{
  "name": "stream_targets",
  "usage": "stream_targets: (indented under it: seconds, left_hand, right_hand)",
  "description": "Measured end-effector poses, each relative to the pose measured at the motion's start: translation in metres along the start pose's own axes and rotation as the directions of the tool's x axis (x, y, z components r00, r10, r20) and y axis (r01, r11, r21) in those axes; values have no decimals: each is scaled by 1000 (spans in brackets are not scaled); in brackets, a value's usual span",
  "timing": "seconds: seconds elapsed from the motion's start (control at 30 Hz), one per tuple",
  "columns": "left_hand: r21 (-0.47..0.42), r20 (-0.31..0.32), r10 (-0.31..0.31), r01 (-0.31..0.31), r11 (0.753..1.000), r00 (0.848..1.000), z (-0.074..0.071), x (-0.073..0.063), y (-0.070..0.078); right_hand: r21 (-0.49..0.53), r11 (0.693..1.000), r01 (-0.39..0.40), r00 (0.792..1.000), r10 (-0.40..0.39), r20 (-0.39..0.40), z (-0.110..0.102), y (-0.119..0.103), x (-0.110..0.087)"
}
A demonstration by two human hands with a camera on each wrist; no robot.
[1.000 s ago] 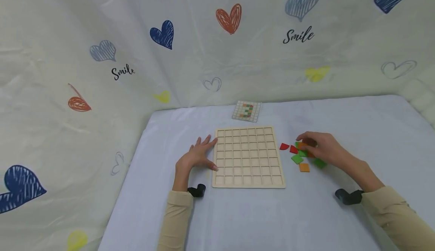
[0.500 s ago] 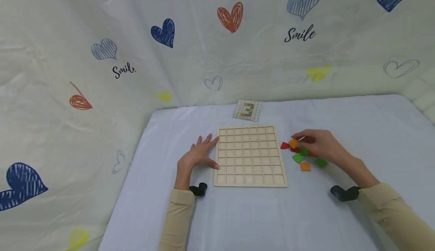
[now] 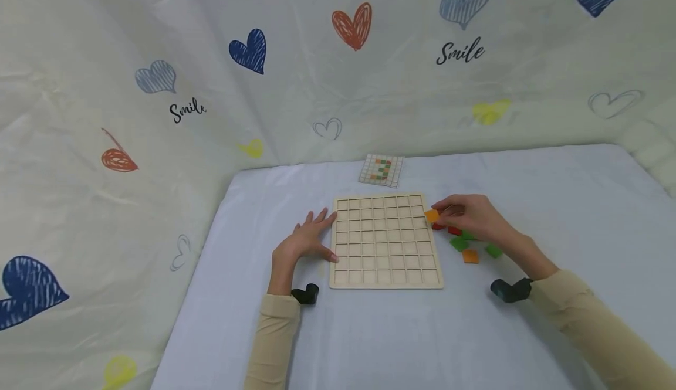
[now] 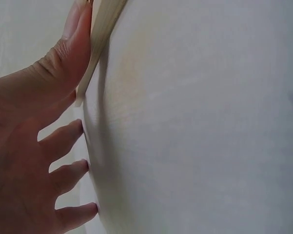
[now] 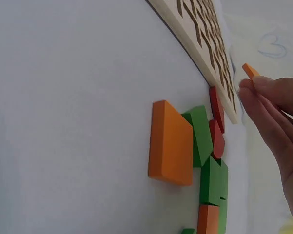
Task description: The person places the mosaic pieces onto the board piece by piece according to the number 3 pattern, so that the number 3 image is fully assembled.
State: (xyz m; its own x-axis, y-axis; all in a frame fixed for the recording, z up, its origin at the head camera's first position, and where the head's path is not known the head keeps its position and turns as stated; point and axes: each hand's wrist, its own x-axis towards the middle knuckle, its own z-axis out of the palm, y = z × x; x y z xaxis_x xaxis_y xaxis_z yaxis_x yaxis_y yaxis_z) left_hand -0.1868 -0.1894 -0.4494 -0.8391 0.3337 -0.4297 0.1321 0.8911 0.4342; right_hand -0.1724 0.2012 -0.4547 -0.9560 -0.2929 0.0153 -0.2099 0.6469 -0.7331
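Observation:
A wooden grid board (image 3: pixel 385 240) lies flat on the white-covered table. My left hand (image 3: pixel 303 243) is spread at its left side, thumb and index fingertip on the edge; in the left wrist view the thumb (image 4: pixel 70 53) presses against the board's side and the other fingers are straight. Between thumb and fingertips, my right hand (image 3: pixel 472 215) pinches an orange square tile (image 3: pixel 432 216) at the board's upper right edge. The right wrist view shows that tile (image 5: pixel 250 70) raised above the loose pieces. No tiles sit in the grid's squares.
Loose pieces lie right of the board: an orange square (image 3: pixel 470 257), several green squares (image 3: pixel 459 244) and red rounded pieces (image 5: pixel 217 139), partly under my right hand. A pattern card (image 3: pixel 381 170) with a coloured grid lies behind the board. A heart-printed cloth (image 3: pixel 296 102) hangs behind the table.
My right hand has lifted the orange square tile from the pile and carried it left to the board's edge. My left hand stays in place at the board.

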Motion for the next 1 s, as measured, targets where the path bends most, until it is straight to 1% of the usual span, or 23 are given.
stream_targets:
  seconds: [0.17, 0.33, 0.5, 0.63, 0.83, 1.0]
  left_hand:
    - [-16, -2, -2, 2, 1000, 1000, -1, 0, 0]
    - [-6, -3, -6, 6, 1000, 1000, 0, 0, -1]
    - [-2, -15, 0, 0, 1000, 1000, 0, -1, 0]
    - [-13, -11, -2, 2, 1000, 1000, 1, -1, 1]
    - [-3, -16, 9, -9, 1000, 1000, 1, -1, 2]
    - [1, -23, 4, -4, 1000, 1000, 0, -3, 2]
  right_hand:
    - [41, 998, -39, 999, 39, 4, 10, -6, 11]
    - [50, 997, -65, 998, 64, 23, 16, -14, 23]
    - [46, 998, -50, 998, 48, 33, 23, -20, 33]
    - [50, 998, -41, 998, 38, 49, 28, -25, 40]
    - [56, 998, -39, 998, 36, 56, 36, -31, 51]
    - [76, 997, 6, 998, -11, 68, 44, -36, 62]
